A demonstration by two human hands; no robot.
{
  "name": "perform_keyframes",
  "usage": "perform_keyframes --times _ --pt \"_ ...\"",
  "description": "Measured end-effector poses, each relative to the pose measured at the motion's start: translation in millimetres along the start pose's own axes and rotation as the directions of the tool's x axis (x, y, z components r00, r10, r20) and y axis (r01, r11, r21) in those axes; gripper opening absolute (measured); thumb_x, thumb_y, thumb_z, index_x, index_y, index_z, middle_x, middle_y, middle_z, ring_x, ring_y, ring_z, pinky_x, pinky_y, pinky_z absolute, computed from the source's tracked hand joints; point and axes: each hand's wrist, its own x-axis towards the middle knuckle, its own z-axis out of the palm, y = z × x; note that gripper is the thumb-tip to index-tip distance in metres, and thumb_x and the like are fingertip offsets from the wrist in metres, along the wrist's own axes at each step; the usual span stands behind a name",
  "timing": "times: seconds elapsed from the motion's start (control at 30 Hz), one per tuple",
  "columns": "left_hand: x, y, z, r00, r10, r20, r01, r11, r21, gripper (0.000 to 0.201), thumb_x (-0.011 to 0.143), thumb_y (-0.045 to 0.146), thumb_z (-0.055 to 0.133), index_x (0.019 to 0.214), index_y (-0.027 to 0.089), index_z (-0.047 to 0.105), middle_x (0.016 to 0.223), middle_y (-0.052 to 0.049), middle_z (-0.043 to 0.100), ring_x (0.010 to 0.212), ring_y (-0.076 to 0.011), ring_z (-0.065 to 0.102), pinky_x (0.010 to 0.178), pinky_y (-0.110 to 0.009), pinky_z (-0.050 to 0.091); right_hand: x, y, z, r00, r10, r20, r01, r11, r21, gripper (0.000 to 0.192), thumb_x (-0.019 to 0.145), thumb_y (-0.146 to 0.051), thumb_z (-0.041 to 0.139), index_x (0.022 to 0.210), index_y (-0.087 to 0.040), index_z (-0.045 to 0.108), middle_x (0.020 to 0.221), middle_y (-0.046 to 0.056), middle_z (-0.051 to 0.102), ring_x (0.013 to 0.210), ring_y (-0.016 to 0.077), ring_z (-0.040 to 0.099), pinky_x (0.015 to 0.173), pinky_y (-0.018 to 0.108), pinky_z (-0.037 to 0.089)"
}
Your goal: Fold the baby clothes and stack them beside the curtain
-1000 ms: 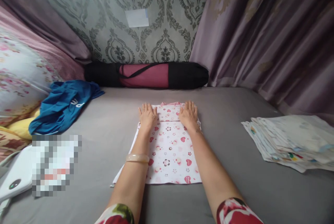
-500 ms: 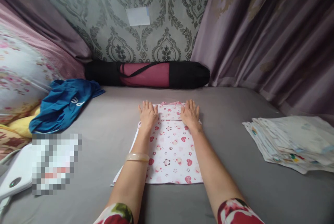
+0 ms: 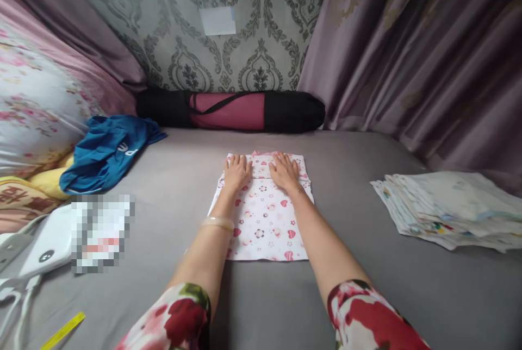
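A white garment (image 3: 265, 219) printed with red hearts and small flowers lies flat on the grey bed sheet, straight in front of me. Its far end is folded over into a band, and a bit of pink fabric (image 3: 263, 152) peeks out behind that fold. My left hand (image 3: 237, 172) rests palm down on the left part of the folded band, fingers spread. On the band's right part lies my right hand (image 3: 284, 171), also flat with its fingers apart. Neither hand grips the cloth. My forearms cover parts of the garment's sides.
A stack of folded white cloths (image 3: 448, 206) sits at right. Along the wall lies a black and maroon long bag (image 3: 228, 111). To the left are a blue cloth (image 3: 108, 151), a floral pillow (image 3: 36, 105), a white device (image 3: 55, 241) with cables and a yellow strip (image 3: 63, 331).
Both hands have slid inward along the folded band, closer to each other, uncovering its outer corners. The camera view has shifted slightly, bringing the yellow strip into sight.
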Motion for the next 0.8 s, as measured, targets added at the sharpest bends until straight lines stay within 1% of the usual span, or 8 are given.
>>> perform_keyframes --times 0.1,0.17,0.23,0.3,0.37,0.53,0.67,0.8 --pt "2.6 -7.6 -6.3 0.993 0.058 0.098 -0.056 0.998 -0.024 0.053 0.098 0.043 0.022 0.14 0.016 0.04 0.153 -0.014 0.034 0.144 -0.0261 0.025 0.116 -0.048 0.017 -0.8 2.9 -17.9 0.985 -0.025 0.17 0.011 0.996 0.083 0.058 0.099 -0.043 0.02 0.15 -0.018 0.029 0.16 0.007 0.018 0.147 0.0215 0.012 0.117 0.047 0.008" --pt "0.0 -16.2 -11.7 0.979 0.109 0.173 -0.109 0.994 -0.011 0.056 0.097 0.044 0.024 0.143 0.015 0.035 0.156 -0.015 0.028 0.145 -0.0262 0.023 0.116 -0.047 0.017 -7.5 6.7 -27.8 0.97 -0.046 0.238 0.022 0.994 0.103 0.059 0.099 -0.044 0.021 0.152 -0.017 0.024 0.161 0.007 0.012 0.147 0.0206 0.008 0.118 0.045 0.008" --pt "-9.6 -27.0 -17.4 0.963 0.16 0.219 -0.166 0.986 0.011 0.061 0.097 0.047 0.025 0.147 0.013 0.029 0.157 -0.016 0.023 0.146 -0.0272 0.019 0.116 -0.045 0.017 -21.8 12.2 -32.5 0.963 -0.083 0.256 0.062 0.994 0.091 0.061 0.099 -0.045 0.024 0.152 -0.016 0.022 0.161 0.009 0.009 0.148 0.0209 0.006 0.118 0.043 0.005" --pt "-26.0 -38.4 -23.0 0.949 0.217 0.229 -0.229 0.973 0.024 0.065 0.096 0.049 0.025 0.149 0.012 0.024 0.158 -0.016 0.02 0.147 -0.0287 0.014 0.116 -0.046 0.016 -43.0 19.0 -31.9 0.959 -0.139 0.249 0.127 0.99 0.064 0.062 0.098 -0.045 0.026 0.152 -0.015 0.022 0.161 0.01 0.009 0.148 0.022 0.004 0.118 0.042 0.002" --pt "-45.7 -49.3 -28.1 0.94 0.253 0.227 -0.265 0.964 0.022 0.066 0.096 0.05 0.022 0.15 0.011 0.023 0.159 -0.016 0.017 0.147 -0.0293 0.012 0.117 -0.046 0.014 -67.3 25.9 -28.2 0.953 -0.198 0.229 0.195 0.98 0.036 0.062 0.098 -0.045 0.026 0.153 -0.015 0.022 0.161 0.01 0.009 0.148 0.0225 0.003 0.118 0.043 0.001" --pt "-85.4 -74.4 -40.6 0.944 0.245 0.223 -0.257 0.966 0.025 0.066 0.096 0.053 0.021 0.149 0.015 0.027 0.159 -0.015 0.02 0.146 -0.0266 0.016 0.117 -0.044 0.016 -121.6 37.4 -25.2 0.929 -0.292 0.227 0.296 0.955 0.016 0.062 0.099 -0.044 0.021 0.152 -0.012 0.023 0.16 0.012 0.011 0.148 0.0214 0.006 0.119 0.043 0.003" --pt "-104.0 -96.3 -51.1 0.933 0.256 0.251 -0.277 0.96 0.048 0.066 0.095 0.055 0.023 0.149 0.018 0.028 0.158 -0.013 0.022 0.146 -0.0263 0.018 0.117 -0.045 0.016 -159.0 41.1 -34.7 0.891 -0.372 0.262 0.374 0.926 0.041 0.063 0.099 -0.048 0.021 0.153 -0.015 0.022 0.16 0.009 0.012 0.148 0.0211 0.005 0.119 0.043 0.002" --pt "-119.4 -115.9 -60.3 0.913 0.27 0.306 -0.299 0.953 0.051 0.073 0.093 0.059 0.024 0.15 0.015 0.026 0.158 -0.017 0.021 0.146 -0.0287 0.017 0.116 -0.045 0.019 -194.3 46.0 -47.8 0.853 -0.424 0.304 0.413 0.905 0.103 0.06 0.1 -0.046 0.021 0.152 -0.017 0.025 0.16 0.008 0.014 0.147 0.0207 0.007 0.12 0.043 0.005"
